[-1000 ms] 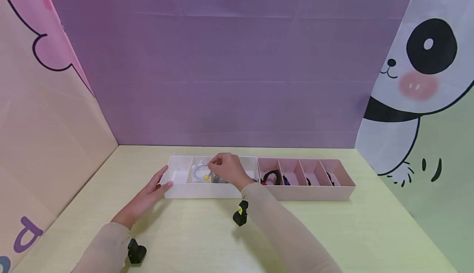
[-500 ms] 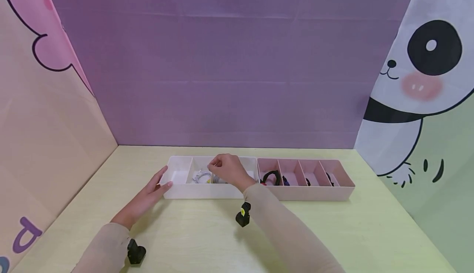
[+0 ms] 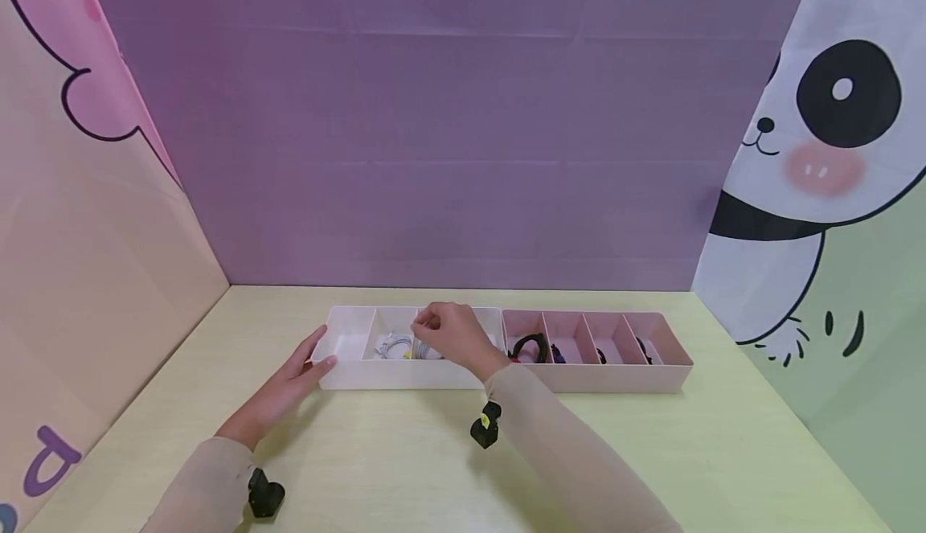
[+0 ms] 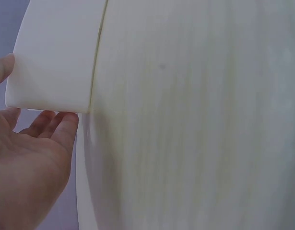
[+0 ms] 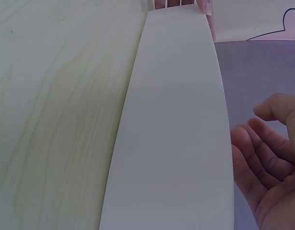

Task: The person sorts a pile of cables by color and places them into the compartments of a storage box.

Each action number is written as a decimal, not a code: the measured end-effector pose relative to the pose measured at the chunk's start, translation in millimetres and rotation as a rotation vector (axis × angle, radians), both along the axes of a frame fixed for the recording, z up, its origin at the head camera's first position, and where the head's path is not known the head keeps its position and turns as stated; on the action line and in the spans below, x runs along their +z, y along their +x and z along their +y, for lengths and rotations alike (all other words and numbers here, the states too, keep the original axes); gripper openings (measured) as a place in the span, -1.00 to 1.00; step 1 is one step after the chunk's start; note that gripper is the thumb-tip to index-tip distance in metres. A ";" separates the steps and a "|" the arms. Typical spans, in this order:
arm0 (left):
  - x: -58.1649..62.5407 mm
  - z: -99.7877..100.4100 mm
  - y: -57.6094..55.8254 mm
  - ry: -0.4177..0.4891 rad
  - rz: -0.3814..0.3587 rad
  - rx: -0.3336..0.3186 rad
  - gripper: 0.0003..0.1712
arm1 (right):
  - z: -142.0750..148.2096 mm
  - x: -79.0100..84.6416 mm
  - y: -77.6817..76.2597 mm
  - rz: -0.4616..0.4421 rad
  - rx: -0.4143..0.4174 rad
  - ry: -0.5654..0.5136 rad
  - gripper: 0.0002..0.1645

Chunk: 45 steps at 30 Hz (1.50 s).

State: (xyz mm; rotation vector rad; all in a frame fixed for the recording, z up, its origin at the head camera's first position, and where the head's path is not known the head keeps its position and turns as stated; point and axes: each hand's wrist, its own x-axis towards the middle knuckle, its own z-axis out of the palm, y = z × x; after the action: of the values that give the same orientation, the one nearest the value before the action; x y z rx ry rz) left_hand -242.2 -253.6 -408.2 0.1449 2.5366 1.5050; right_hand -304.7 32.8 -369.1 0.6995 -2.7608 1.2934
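Observation:
A white divided box lies crosswise on the table. My left hand touches its left end, fingers along the end wall and thumb at the front corner, as the left wrist view confirms. Above the box's right half hovers my right hand, its fingers loosely bent. A gap shows between thumb and forefinger in the right wrist view, and I see nothing held there. Coiled white cable with a yellow end sits in the second compartment from the left. Part of a greyish cable coil shows in the compartment beside it; my right hand hides the rest.
A pink divided box adjoins the white one on the right. Its compartments hold a black coiled cable, a dark blue item and other small dark items, partly hidden. A purple backdrop stands behind the pale wooden table.
My right hand has let go of the white cable, which dropped into the second compartment. Since then that hand has shifted slightly right. My left hand has stayed at the box's end.

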 end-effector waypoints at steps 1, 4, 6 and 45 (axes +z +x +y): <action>0.1 0.0 0.1 -0.002 0.000 0.001 -0.06 | 1.2 -0.3 0.3 0.003 0.002 0.000 -0.84; 0.4 -0.2 0.6 -0.007 0.000 0.004 -0.06 | 4.9 -2.2 0.5 0.003 0.005 -0.005 -0.85; 0.7 -0.2 1.1 -0.008 -0.003 0.005 -0.06 | 7.4 -4.1 0.6 0.009 0.004 0.000 -0.86; 2.9 -0.6 4.1 0.037 0.019 -0.018 -0.07 | 57.4 -5.0 36.4 0.118 0.119 0.032 -0.90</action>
State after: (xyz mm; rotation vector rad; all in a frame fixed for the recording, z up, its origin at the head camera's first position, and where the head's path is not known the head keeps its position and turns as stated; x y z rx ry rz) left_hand -238.1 -254.2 -405.3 0.1871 2.5159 1.5518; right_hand -268.3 90.2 -374.2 0.9237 -2.6887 1.1865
